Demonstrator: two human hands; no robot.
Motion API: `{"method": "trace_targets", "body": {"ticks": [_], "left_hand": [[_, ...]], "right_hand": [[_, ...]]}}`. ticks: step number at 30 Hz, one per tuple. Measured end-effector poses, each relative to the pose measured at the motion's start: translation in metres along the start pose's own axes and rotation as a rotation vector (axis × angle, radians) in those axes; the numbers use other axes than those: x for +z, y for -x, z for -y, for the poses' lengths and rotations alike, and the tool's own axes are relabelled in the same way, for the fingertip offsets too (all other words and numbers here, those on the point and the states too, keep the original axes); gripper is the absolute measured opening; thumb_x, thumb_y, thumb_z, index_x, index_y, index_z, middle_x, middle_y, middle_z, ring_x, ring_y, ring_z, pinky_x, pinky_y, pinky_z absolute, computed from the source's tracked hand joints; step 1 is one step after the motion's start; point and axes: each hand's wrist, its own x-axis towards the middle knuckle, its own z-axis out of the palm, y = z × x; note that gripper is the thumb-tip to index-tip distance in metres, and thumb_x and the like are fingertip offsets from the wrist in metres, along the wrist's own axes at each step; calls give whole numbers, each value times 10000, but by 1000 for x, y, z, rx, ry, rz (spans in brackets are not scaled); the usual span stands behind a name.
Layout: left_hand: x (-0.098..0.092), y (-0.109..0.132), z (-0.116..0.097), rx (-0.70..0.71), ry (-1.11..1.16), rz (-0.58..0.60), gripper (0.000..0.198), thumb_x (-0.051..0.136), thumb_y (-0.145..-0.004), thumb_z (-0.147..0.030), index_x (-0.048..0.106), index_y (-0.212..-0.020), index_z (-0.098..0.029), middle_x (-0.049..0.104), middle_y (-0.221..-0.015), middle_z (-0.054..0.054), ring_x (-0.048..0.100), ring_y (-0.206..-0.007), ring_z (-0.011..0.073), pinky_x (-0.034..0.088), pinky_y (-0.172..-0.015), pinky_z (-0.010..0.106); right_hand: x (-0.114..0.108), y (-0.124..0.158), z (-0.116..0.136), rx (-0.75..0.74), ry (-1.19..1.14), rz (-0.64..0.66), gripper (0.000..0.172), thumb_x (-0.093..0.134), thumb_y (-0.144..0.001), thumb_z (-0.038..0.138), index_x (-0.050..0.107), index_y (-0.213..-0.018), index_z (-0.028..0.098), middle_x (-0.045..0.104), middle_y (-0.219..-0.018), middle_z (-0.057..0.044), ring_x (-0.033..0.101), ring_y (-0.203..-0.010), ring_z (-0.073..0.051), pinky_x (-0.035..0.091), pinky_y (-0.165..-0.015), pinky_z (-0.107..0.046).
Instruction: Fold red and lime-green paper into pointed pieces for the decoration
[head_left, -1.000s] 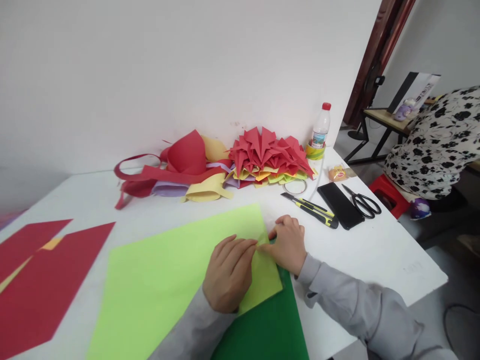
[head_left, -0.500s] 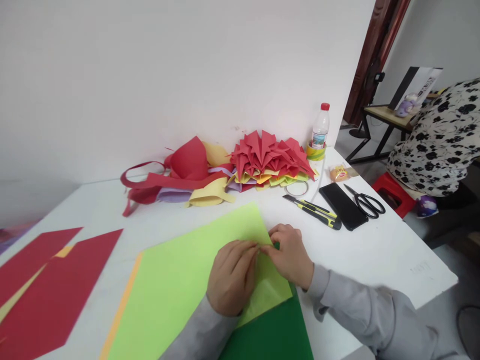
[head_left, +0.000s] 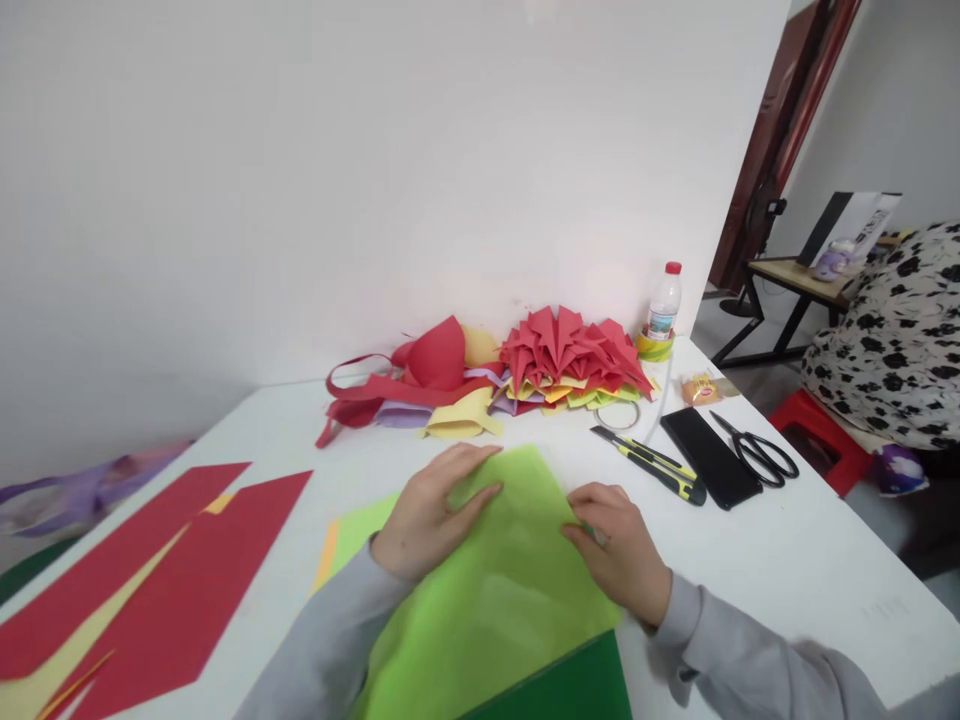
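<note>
A light green sheet of paper point(head_left: 502, 590) lies in front of me, bulging slightly, over a dark green sheet point(head_left: 562, 685). My left hand point(head_left: 439, 510) rests at the sheet's upper left edge, thumb and fingers spread apart on its surface. At the right edge, my right hand point(head_left: 619, 545) has its thumb on the paper and its other fingers curled by the border, gripping it there. Left of my left wrist, more light green paper with an orange strip point(head_left: 327, 555) shows. Part of the stack is hidden by my left forearm.
Red paper pieces point(head_left: 202, 580) lie on the left. Along the wall sit folded red paper shapes point(head_left: 562, 345) and a bottle point(head_left: 664, 305). To the right are a utility knife point(head_left: 652, 465), a black phone point(head_left: 709, 455) and scissors point(head_left: 757, 450). A person in patterned clothing point(head_left: 892, 340) is beyond.
My hands have moved apart; the left slid up and left, its fingers spreading. The light green sheet now covers more area and bulges. The camera view has shifted left and up.
</note>
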Motion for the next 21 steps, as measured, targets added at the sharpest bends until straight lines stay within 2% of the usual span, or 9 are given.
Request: {"method": "trace_targets", "body": {"ticks": [2,3,5,7,11,18,21], "left_hand": [[-10,-2,-10,48,3,-87,146,526,-914,-309,615,-989,-221,704,-869,39,658,-830,189,524,-808,354],[-12,-1,-18,72,-8,-165,104,545,-906,-244,616,-975,-214,692,-835,37,642,-796,183,517,-753,337],[-12,4,-34,131,-47,-299,166,567,-877,-125,615,-1022,-189,686,-841,54,620,-779,181,495,-685,315],[-7,10,-46,210,-115,-390,204,574,-845,-45,628,-1007,-157,688,-813,68,603,-753,184,476,-668,317],[3,19,-52,309,-155,-414,241,529,-834,9,642,-1007,-114,703,-845,101,600,-817,210,466,-702,340],[13,23,-47,350,-153,-482,251,434,-917,-72,631,-1057,-140,706,-873,81,603,-827,202,446,-717,347],[16,23,-48,356,-174,-504,275,400,-913,-38,629,-1031,-135,704,-849,69,596,-810,194,432,-712,340]], "right_hand": [[0,-1,-8,-90,-1,-113,126,603,-842,119,670,-840,226,671,-936,-32,594,-896,-175,442,-823,-310],[0,-2,-12,-130,6,-181,121,603,-846,126,666,-853,229,668,-932,-34,595,-891,-177,440,-816,-320],[2,-4,-19,-230,43,-309,107,601,-856,138,651,-838,231,659,-929,-36,593,-880,-184,433,-801,-340],[5,-6,-25,-300,98,-369,103,602,-854,133,620,-808,224,651,-929,-38,590,-869,-188,424,-791,-354],[6,-7,-27,-366,174,-438,153,574,-844,92,552,-748,209,635,-870,-36,579,-816,-186,408,-738,-353],[9,-8,-30,-406,210,-467,188,519,-851,60,538,-731,203,605,-828,-31,554,-795,-182,395,-714,-357],[11,-7,-31,-408,213,-469,214,497,-841,41,532,-703,200,604,-835,-35,550,-801,-183,398,-718,-362]]}}
